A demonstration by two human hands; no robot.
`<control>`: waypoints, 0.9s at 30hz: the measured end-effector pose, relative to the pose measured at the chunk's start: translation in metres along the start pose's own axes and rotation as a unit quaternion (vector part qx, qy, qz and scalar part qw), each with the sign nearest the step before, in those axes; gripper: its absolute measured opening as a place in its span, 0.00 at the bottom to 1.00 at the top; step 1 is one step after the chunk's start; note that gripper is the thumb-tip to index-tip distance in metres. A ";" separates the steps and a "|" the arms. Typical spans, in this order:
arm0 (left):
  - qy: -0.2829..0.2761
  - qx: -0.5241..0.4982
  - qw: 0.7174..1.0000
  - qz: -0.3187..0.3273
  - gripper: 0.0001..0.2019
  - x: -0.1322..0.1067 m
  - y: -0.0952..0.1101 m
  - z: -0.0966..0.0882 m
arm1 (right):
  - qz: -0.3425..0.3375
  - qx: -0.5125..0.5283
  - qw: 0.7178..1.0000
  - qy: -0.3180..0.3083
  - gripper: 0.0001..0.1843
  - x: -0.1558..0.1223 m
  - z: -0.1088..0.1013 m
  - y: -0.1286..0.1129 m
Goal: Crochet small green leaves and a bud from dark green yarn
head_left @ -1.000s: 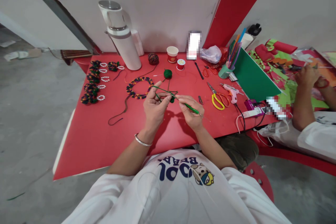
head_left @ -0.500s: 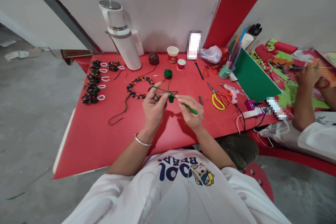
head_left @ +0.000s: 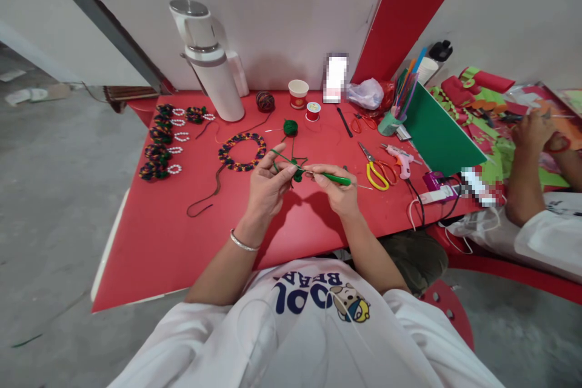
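Observation:
My left hand (head_left: 269, 182) pinches a small green crochet piece (head_left: 297, 176), with green yarn looped over its raised forefinger. In my right hand (head_left: 339, 191) is a crochet hook with a green handle (head_left: 337, 179), closed between thumb and fingers. The hook's tip meets the green piece between my two hands. From there a strand runs up to a green yarn ball (head_left: 290, 128) on the table. Left of my left hand lies a multicoloured crocheted ring (head_left: 242, 151) with a brown tail of yarn.
On the red table (head_left: 150, 248) stand a white thermos (head_left: 216, 82), a paper cup (head_left: 298, 94) and a red thread spool (head_left: 313, 111). Beaded crochet pieces (head_left: 157, 151) line the left. Yellow-handled pliers (head_left: 376, 174) and a pink glue gun (head_left: 402, 160) lie right. Beyond a green board (head_left: 443, 133), another person's hands work.
My right hand has turned the hook so its handle lies flatter and further right. My left forefinger has lifted, and the yarn over it shifts with it.

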State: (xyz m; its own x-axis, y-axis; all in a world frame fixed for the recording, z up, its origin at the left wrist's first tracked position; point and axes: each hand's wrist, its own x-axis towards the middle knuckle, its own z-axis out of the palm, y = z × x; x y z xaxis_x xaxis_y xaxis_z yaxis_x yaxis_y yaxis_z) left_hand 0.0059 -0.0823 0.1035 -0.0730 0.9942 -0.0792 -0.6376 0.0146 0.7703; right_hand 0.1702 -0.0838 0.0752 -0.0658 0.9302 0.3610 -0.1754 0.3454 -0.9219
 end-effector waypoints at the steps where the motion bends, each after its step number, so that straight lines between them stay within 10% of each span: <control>1: -0.006 -0.003 1.000 -0.005 0.41 0.000 0.000 0.000 | 0.011 0.016 1.000 -0.003 0.08 0.001 -0.001 0.000; 27: -0.063 -0.014 0.995 -0.069 0.35 0.001 0.002 -0.009 | 0.065 0.055 0.996 -0.019 0.11 0.006 -0.009 -0.009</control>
State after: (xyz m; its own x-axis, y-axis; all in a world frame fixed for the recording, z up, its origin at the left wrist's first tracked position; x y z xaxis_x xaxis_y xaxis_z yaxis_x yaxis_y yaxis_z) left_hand -0.0024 -0.0823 0.0997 0.1135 0.9883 -0.1015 -0.6563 0.1513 0.7392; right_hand 0.1805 -0.0806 0.0843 -0.1321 0.9598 0.2476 -0.2687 0.2058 -0.9410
